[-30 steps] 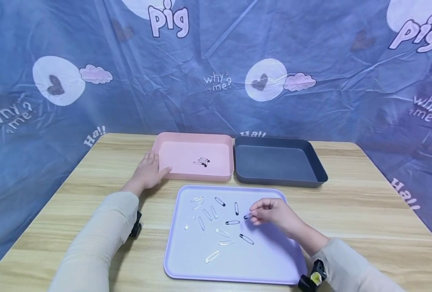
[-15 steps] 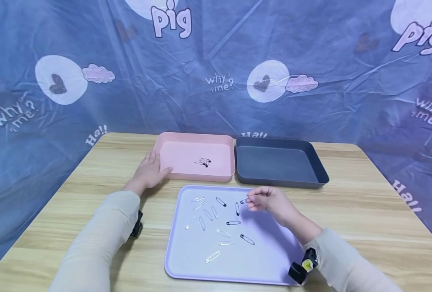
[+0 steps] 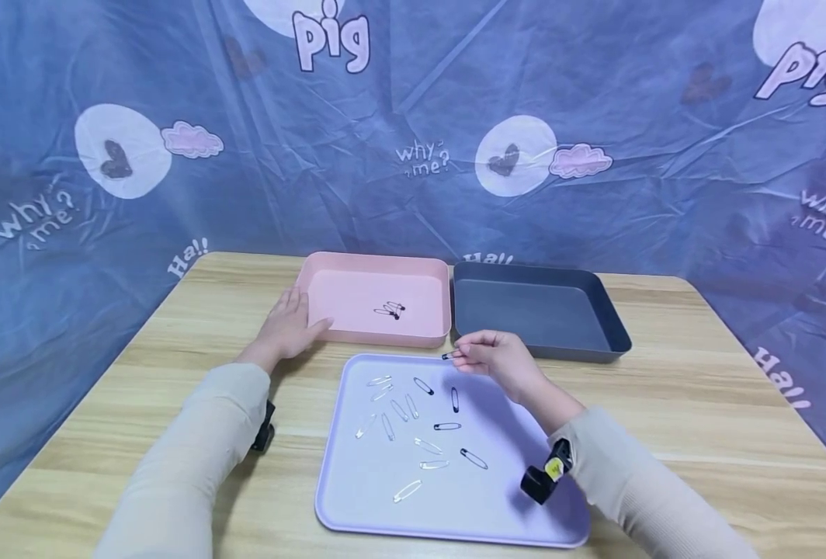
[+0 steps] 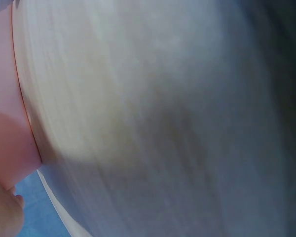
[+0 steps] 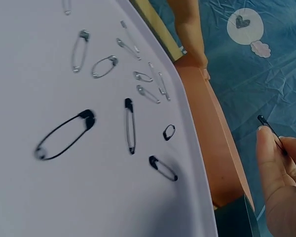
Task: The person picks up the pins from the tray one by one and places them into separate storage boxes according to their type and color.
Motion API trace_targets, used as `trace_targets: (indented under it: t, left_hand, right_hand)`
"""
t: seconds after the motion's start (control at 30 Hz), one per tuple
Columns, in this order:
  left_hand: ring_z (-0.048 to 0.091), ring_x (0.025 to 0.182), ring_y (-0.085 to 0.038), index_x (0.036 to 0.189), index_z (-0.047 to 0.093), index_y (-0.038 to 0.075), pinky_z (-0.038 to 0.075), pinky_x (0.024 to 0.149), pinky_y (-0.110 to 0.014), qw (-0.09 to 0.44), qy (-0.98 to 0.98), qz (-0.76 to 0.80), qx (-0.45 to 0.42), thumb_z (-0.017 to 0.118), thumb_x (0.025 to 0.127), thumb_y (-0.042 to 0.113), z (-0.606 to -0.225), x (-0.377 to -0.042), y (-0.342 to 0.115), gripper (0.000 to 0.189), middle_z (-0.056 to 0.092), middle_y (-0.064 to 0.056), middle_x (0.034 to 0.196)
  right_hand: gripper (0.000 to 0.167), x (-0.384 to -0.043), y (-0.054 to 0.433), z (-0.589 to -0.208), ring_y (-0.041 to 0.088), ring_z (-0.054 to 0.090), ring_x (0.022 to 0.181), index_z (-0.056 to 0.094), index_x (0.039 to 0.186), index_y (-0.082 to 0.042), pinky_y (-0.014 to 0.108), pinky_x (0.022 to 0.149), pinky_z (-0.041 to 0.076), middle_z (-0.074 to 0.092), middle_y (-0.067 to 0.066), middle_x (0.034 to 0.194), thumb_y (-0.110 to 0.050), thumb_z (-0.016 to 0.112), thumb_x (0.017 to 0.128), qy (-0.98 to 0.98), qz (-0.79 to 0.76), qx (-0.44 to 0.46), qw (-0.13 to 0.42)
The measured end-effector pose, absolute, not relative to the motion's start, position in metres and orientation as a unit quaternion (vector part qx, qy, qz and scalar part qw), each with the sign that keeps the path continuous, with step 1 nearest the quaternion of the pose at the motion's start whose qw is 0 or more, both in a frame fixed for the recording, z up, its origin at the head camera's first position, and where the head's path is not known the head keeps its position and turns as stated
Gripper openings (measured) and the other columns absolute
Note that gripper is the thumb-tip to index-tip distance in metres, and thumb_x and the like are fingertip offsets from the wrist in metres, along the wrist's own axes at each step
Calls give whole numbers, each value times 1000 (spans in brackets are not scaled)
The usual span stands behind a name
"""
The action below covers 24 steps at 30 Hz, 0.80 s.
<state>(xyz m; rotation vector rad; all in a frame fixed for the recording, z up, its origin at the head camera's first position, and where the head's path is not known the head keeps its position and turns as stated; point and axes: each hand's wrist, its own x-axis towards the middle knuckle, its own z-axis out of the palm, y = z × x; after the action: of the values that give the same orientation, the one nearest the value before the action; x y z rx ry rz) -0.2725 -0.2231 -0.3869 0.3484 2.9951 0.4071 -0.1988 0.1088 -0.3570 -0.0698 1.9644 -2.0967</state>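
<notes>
1. The right hand (image 3: 500,361) pinched one black safety pin (image 3: 450,355) between thumb and fingertips. The pin's dark head poked out to the left of the pinch. Whether its clasp was done up was too small to tell.
2. A firm but gentle squeeze seemed best, since such a thin, smooth pin could easily twist or slip.
3. The purple tray (image 3: 483,520) lay below the grip and back toward the person. Other black pins (image 3: 473,459) and silver pins (image 3: 407,491) were spread on it. Lifting the fingers well over its rim looked wise, so nothing got bumped.
4. The pink tray (image 3: 385,339) sat just ahead and to the left of the pinch, with a little heap of black pins (image 3: 393,310) inside. The dark tray (image 3: 574,352) was ahead and to the right.
5. The left hand (image 3: 287,326), well left of the grip, pinched nothing. Its fingers were laid out loosely at the pink tray's near left corner. A light touch there probably helped, as a hard push might have slid the tray.
</notes>
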Motion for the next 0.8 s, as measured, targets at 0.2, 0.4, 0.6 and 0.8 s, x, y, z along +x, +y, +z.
trace_targets:
  t: [0.2,0.4,0.6,0.8]
  left_hand:
    - [-4,126,-38,131,2,-14,-1,102,-44,46,983,139,111,28,88,50,-387,-272,-223,81,-4,-28,138]
    - [-4,126,-38,132,2,-14,-1,102,-44,47,983,139,108,28,88,51,-388,-273,-222,82,-4,-27,138]
    - [-5,126,-38,132,2,-13,-1,102,-44,49,983,141,107,28,88,52,-390,-274,-223,82,-5,-27,138]
    - [-4,126,-38,132,2,-13,-1,102,-44,49,983,142,107,29,88,50,-390,-275,-224,81,-5,-27,138]
  right_hand:
    - [24,-212,99,-354,20,62,75,45,104,21,32,73,49,62,15,80,10,45,83,662,-739,-15,129]
    - [27,-224,90,-352,19,62,73,43,107,21,31,72,49,62,14,79,9,46,83,650,-750,-2,123]
    - [25,-235,82,-353,18,62,69,45,106,19,30,70,50,62,12,76,8,47,83,643,-756,23,121]
    - [25,-246,72,-354,17,62,67,45,105,20,29,69,50,62,12,74,9,47,83,632,-767,25,112]
